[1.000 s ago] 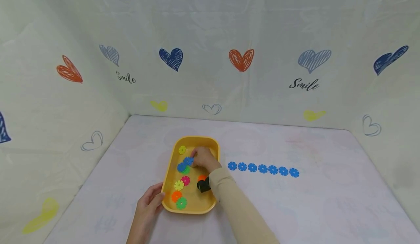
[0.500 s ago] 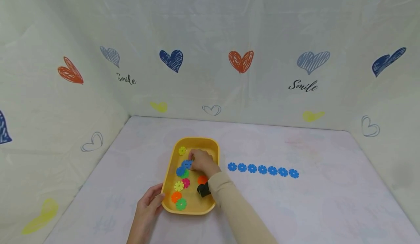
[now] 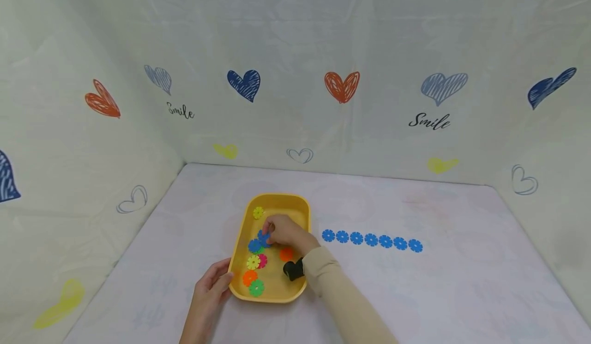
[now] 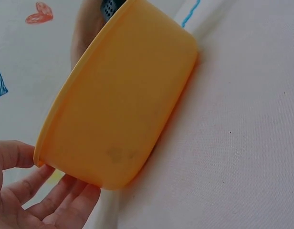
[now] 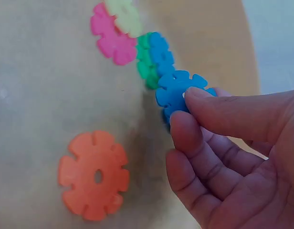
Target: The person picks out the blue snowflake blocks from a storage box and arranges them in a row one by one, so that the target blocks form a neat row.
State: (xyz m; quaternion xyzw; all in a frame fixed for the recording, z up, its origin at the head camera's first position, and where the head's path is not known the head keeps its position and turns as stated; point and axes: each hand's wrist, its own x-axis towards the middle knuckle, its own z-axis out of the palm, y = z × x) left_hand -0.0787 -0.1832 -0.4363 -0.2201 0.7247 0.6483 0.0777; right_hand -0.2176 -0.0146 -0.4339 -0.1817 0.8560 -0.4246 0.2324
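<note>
In the head view, my left hand (image 3: 210,292) holds the near left corner of a yellow tray (image 3: 277,288); in the left wrist view the thumb of that hand (image 4: 47,200) is at the rim and the fingers lie against the outer wall of the tray (image 4: 118,105). Inside the tray, my right hand (image 3: 288,231) pinches a blue flower-shaped disc (image 5: 173,95) between thumb and index finger. Part of another blue disc shows just beneath it. Beside them a blue disc (image 5: 161,55) overlaps a green disc (image 5: 146,62).
Yellow (image 3: 253,262), pink (image 3: 262,261), orange (image 3: 250,278) and green (image 3: 256,288) discs lie in the tray. Right of it, several blue discs (image 3: 371,240) form a row on the table (image 3: 461,292). A black wrist device (image 3: 293,269) overlaps the tray's right side.
My right hand has shifted slightly toward the near side of the tray, and the blue and green discs beside its fingertips have slid the same way. My left hand keeps its hold.
</note>
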